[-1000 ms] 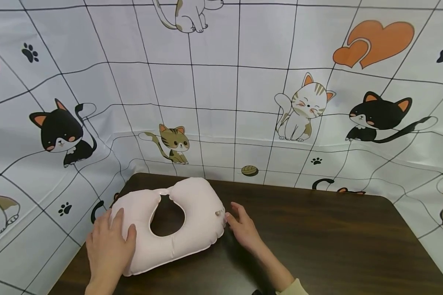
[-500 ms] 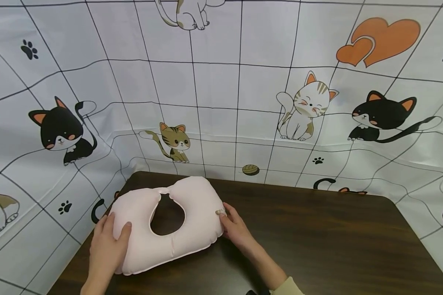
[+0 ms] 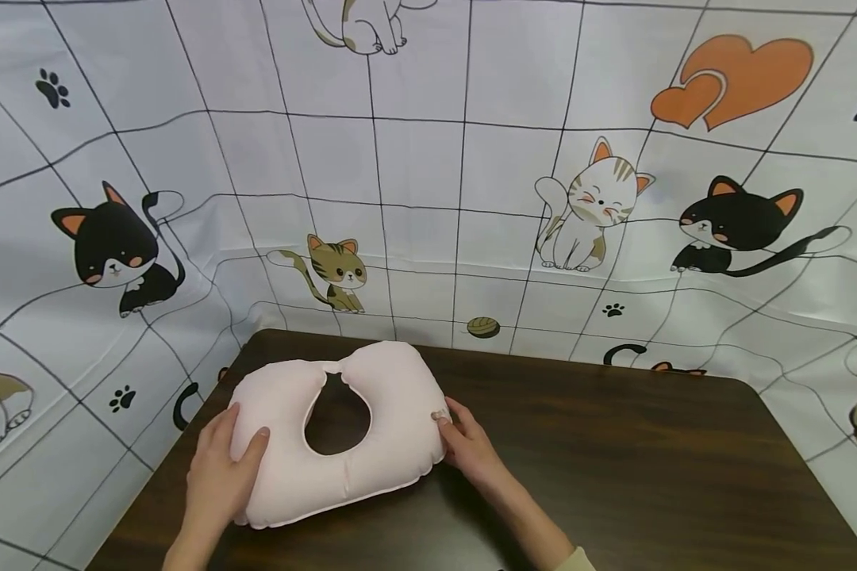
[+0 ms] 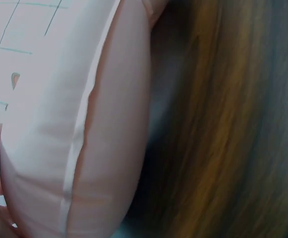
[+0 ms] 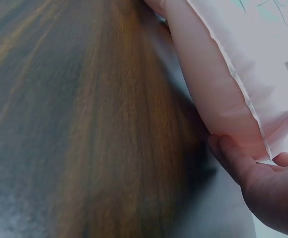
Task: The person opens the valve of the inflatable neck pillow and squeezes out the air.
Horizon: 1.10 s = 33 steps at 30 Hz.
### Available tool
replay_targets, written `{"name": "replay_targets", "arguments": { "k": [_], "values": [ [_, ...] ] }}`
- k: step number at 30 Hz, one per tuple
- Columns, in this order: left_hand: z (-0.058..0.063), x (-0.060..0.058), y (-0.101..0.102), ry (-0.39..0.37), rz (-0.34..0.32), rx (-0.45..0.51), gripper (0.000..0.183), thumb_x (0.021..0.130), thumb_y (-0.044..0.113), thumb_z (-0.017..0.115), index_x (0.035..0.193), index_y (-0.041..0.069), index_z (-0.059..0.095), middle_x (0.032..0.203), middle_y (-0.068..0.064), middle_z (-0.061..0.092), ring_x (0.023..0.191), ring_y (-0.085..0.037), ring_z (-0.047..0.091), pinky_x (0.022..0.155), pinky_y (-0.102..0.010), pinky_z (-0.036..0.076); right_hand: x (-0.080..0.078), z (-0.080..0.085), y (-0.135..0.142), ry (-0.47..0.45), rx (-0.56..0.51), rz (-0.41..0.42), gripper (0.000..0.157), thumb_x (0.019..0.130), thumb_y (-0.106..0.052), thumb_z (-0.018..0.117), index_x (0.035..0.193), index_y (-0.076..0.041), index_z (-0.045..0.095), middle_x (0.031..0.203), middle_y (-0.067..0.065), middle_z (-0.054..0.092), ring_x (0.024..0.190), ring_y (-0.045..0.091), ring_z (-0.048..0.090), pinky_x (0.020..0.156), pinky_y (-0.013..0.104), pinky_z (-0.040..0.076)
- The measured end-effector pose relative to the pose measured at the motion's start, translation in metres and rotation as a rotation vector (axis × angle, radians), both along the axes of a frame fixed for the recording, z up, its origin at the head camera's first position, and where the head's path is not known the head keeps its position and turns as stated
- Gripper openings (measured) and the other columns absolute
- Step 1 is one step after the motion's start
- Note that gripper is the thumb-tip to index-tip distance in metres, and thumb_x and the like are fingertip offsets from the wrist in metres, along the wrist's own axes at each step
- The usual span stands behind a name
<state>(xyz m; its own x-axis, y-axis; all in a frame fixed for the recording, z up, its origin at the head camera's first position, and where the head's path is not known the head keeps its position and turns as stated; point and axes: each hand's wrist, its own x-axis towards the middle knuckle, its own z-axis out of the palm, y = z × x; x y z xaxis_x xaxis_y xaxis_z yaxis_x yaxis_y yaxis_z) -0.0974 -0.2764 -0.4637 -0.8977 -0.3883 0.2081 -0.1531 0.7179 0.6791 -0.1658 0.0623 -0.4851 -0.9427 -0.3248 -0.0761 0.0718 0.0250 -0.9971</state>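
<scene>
A pale pink inflatable neck pillow (image 3: 286,468), puffed up with a keyhole-shaped opening, lies over the dark table in the head view. My left hand (image 3: 217,476) holds its left end, thumb on the upper face and fingers along the outer side. At the opposite end my right hand (image 3: 471,448) grips the edge, its thumb beside a small clear valve (image 3: 439,415). The right wrist view has that hand (image 5: 263,183) with fingers under the pillow (image 5: 218,94). The pillow's welded seam (image 4: 79,134) runs lengthwise in the left wrist view, part of the left hand at the lower left.
The dark wood-grain table (image 3: 614,460) extends to the right of the pillow. Behind it and to the sides hangs a white sheet (image 3: 414,166) printed with a black grid, cats and hearts, meeting the table's back edge. A beige sleeve (image 3: 574,560) shows at the bottom.
My right hand has come in from beside the pillow and taken hold of its right edge. Both hands and the pillow have since shifted slightly to the right.
</scene>
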Motion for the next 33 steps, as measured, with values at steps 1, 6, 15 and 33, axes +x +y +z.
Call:
{"name": "replay_targets", "arguments": {
  "k": [1,6,15,33],
  "values": [
    [0.0,-0.001,0.002,0.005,-0.003,-0.003,0.066,0.1,0.023,0.062,0.153,-0.008,0.037,0.153,-0.038,0.031,0.133,-0.065,0.035,0.096,-0.084,0.025,0.001,-0.001,0.002,-0.001,0.003,-0.004,0.058,0.11,-0.021,0.047,0.157,0.005,0.026,0.119,0.026,0.057,0.103,0.031,0.066,0.089,0.049,0.056],
    [-0.002,-0.003,0.012,0.022,-0.009,-0.019,0.066,0.099,0.02,0.064,0.151,-0.01,0.038,0.152,-0.038,0.032,0.133,-0.065,0.035,0.095,-0.085,0.025,0.003,-0.004,0.008,-0.003,0.005,-0.025,0.057,0.11,-0.02,0.046,0.158,0.004,0.026,0.122,0.027,0.059,0.103,0.033,0.068,0.088,0.048,0.057],
    [-0.002,-0.007,0.027,0.043,-0.031,-0.016,0.065,0.097,0.02,0.066,0.15,-0.008,0.042,0.151,-0.036,0.036,0.132,-0.063,0.039,0.098,-0.082,0.028,0.01,0.002,0.025,0.0,0.03,-0.058,0.057,0.11,-0.022,0.047,0.157,0.003,0.028,0.126,0.029,0.058,0.105,0.037,0.07,0.088,0.049,0.057],
    [0.001,-0.015,0.083,0.053,-0.213,0.053,0.066,0.098,0.024,0.065,0.154,-0.002,0.042,0.155,-0.028,0.037,0.136,-0.055,0.04,0.1,-0.078,0.029,0.027,0.009,0.087,0.092,0.147,-0.245,0.05,0.106,-0.013,0.054,0.155,-0.006,0.045,0.155,0.021,0.045,0.133,0.032,0.052,0.091,0.026,0.051]
  ]
}}
